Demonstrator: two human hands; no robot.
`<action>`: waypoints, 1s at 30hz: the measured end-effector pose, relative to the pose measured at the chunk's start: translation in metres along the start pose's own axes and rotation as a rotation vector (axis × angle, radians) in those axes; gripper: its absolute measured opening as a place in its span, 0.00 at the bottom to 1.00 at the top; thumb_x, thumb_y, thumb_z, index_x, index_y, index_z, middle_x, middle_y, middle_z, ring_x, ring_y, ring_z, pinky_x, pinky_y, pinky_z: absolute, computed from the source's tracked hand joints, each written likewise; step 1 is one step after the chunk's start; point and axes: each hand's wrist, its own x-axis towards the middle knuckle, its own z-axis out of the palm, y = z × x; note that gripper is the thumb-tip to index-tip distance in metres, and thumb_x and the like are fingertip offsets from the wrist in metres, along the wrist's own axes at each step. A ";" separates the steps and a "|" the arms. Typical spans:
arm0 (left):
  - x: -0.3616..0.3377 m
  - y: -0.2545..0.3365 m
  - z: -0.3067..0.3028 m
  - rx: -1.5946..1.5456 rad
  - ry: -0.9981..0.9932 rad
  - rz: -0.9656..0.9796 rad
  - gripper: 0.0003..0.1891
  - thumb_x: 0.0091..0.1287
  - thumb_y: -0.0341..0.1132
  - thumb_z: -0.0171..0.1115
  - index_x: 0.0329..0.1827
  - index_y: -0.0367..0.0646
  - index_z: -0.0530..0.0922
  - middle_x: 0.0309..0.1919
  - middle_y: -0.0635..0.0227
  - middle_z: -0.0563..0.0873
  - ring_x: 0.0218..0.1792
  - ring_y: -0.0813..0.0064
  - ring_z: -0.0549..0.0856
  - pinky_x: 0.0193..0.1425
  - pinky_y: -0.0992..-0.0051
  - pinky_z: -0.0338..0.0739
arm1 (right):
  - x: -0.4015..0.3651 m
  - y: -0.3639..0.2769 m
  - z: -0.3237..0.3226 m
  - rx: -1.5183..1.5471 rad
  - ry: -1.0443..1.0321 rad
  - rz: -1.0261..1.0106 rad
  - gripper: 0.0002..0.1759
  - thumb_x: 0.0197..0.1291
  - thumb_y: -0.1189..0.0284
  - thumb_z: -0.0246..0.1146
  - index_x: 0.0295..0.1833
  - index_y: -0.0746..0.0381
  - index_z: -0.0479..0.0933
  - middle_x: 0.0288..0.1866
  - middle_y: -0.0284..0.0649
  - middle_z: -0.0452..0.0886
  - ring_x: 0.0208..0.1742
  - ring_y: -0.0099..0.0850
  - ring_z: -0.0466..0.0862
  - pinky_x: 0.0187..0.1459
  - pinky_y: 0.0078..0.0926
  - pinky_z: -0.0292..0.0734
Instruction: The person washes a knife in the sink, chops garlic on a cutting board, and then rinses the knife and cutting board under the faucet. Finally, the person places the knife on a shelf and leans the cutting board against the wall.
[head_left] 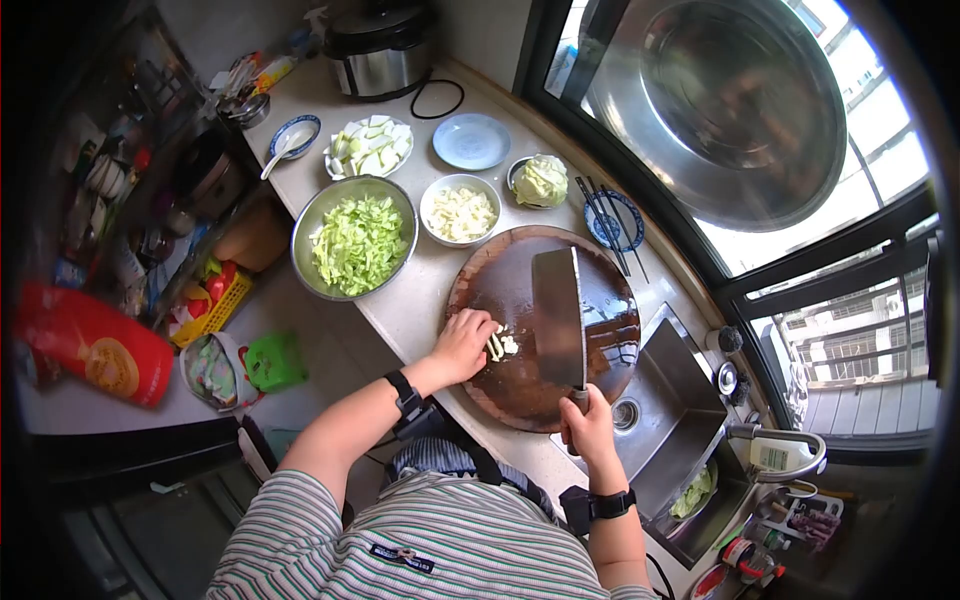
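Note:
My right hand (587,418) is wrapped round the handle of a cleaver (558,315), whose broad blade is raised over the round wooden chopping board (480,400). My left hand (464,346) rests on the board's left side, its fingers curled together against a few small pale vegetable pieces (502,345). A gap of bare wet board lies between those pieces and the blade. Behind the board stands a white bowl of pale chopped pieces (461,210). To the left, a large metal bowl (300,255) holds shredded green leaves (360,245).
At the back are a plate of white-green chunks (368,150), a blue plate (471,141), a cabbage (541,181) and an electric cooker (378,60). Chopsticks (605,228) lie across a patterned dish. A sink (675,385) adjoins the board's right; a large metal basin (720,100) leans at the window.

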 end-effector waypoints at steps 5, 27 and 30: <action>0.037 0.016 -0.008 0.327 -0.330 0.336 0.23 0.44 0.29 0.62 0.47 0.54 0.72 0.47 0.64 0.69 0.49 0.65 0.70 0.47 0.65 0.68 | -0.006 -0.010 -0.011 0.029 0.070 -0.018 0.05 0.55 0.76 0.56 0.32 0.64 0.65 0.15 0.33 0.68 0.09 0.21 0.67 0.10 0.17 0.62; 0.128 -0.104 -0.077 -0.133 0.135 -0.234 0.10 0.47 0.27 0.59 0.35 0.43 0.74 0.35 0.55 0.78 0.40 0.57 0.77 0.45 0.66 0.72 | -0.010 0.004 -0.022 0.031 0.183 0.085 0.05 0.55 0.77 0.56 0.31 0.64 0.65 0.17 0.33 0.68 0.11 0.21 0.68 0.10 0.17 0.63; 0.152 -0.128 -0.093 -0.076 0.111 -0.353 0.18 0.47 0.28 0.64 0.43 0.40 0.74 0.40 0.52 0.78 0.44 0.54 0.77 0.50 0.66 0.71 | -0.009 0.003 -0.021 0.022 0.183 0.095 0.06 0.55 0.76 0.56 0.31 0.64 0.65 0.17 0.32 0.68 0.11 0.21 0.68 0.10 0.17 0.63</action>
